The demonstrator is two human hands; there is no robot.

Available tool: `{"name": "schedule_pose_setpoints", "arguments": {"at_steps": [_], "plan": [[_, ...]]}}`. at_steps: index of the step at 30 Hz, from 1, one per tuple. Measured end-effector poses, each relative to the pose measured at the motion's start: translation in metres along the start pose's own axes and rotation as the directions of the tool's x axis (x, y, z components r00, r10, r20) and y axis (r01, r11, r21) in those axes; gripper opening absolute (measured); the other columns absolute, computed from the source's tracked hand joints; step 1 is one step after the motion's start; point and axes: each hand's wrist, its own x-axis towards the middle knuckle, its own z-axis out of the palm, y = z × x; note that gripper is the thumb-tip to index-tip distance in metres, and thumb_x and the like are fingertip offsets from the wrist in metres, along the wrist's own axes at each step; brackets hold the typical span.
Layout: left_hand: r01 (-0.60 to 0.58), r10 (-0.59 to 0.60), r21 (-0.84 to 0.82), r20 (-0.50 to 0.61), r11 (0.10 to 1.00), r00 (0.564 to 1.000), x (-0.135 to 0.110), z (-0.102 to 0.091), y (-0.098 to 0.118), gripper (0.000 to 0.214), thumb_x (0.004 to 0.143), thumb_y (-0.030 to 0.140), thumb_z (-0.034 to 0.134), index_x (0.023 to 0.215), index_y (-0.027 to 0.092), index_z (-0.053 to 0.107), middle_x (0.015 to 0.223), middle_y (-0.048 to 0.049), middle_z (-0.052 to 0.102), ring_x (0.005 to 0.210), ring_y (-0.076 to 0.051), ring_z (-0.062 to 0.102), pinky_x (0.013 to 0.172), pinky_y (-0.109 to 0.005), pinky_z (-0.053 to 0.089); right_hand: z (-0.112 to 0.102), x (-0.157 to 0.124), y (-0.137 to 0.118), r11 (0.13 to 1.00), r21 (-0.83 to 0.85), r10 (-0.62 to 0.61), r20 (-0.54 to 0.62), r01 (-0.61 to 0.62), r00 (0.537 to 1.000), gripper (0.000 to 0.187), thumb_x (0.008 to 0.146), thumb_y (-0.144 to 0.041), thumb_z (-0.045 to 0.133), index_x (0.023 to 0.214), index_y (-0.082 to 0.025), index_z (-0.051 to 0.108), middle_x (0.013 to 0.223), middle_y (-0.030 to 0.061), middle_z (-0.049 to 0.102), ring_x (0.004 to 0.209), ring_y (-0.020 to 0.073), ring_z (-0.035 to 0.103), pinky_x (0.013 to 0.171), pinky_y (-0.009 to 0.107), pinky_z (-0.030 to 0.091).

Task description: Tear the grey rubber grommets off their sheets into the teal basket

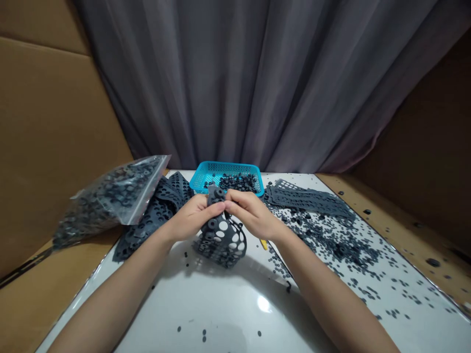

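Between my hands hangs a dark grey rubber sheet [221, 245], curled over, with many round holes punched through and some ring-shaped pieces still in it. My left hand [193, 214] is closed on the sheet's upper left part, its thumb lying across the face. The thumb and fingers of my right hand [253, 212] pinch at the upper edge, right beside the left thumb; a small dark bit shows under those fingertips, too hidden to name. Just behind the hands stands a blue plastic basket [227, 165] holding many small black rings.
A clear zip bag [110, 196] full of black pieces leans at the left, beside more perforated sheets [147, 225]. Punched-out sheets [309, 200] lie at the right, behind scattered small discs [338, 245]. Something yellow [264, 244] lies by my right wrist. Cardboard walls [55, 137] flank the white table [191, 304].
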Motion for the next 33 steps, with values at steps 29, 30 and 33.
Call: {"name": "schedule_pose_setpoints", "arguments": {"at_steps": [29, 30, 33], "plan": [[0.133, -0.076, 0.445, -0.143, 0.885, 0.987, 0.009, -0.002, -0.003, 0.012, 0.075, 0.026, 0.048, 0.072, 0.016, 0.054, 0.071, 0.0017, 0.055, 0.07, -0.015, 0.049, 0.062, -0.024, 0.035, -0.004, 0.006, 0.038, 0.797, 0.538, 0.476, -0.282, -0.274, 0.833, 0.022, 0.074, -0.031, 0.061, 0.065, -0.018, 0.045, 0.056, -0.0061, 0.036, 0.048, 0.007, 0.029, 0.048, 0.021, 0.026], [0.121, -0.063, 0.441, -0.144, 0.89, 0.988, 0.008, -0.002, -0.002, 0.011, 0.074, 0.025, 0.048, 0.073, 0.016, 0.054, 0.072, 0.0015, 0.055, 0.071, -0.015, 0.048, 0.063, -0.024, 0.035, -0.001, 0.005, 0.035, 0.919, 0.304, 0.343, -0.308, -0.249, 0.888, 0.025, 0.074, -0.035, 0.063, 0.066, -0.018, 0.047, 0.058, -0.0055, 0.038, 0.05, 0.0077, 0.03, 0.049, 0.022, 0.026], [0.075, -0.04, 0.42, -0.092, 0.904, 0.995, 0.006, -0.002, 0.002, 0.009, 0.073, 0.023, 0.05, 0.073, 0.015, 0.055, 0.069, 0.0016, 0.054, 0.068, -0.015, 0.047, 0.06, -0.023, 0.035, 0.004, 0.002, 0.028, 0.973, -0.205, 0.057, -0.216, -0.103, 0.975, 0.026, 0.079, -0.036, 0.058, 0.067, -0.018, 0.046, 0.063, -0.0031, 0.043, 0.058, 0.0101, 0.037, 0.055, 0.024, 0.028]]}}
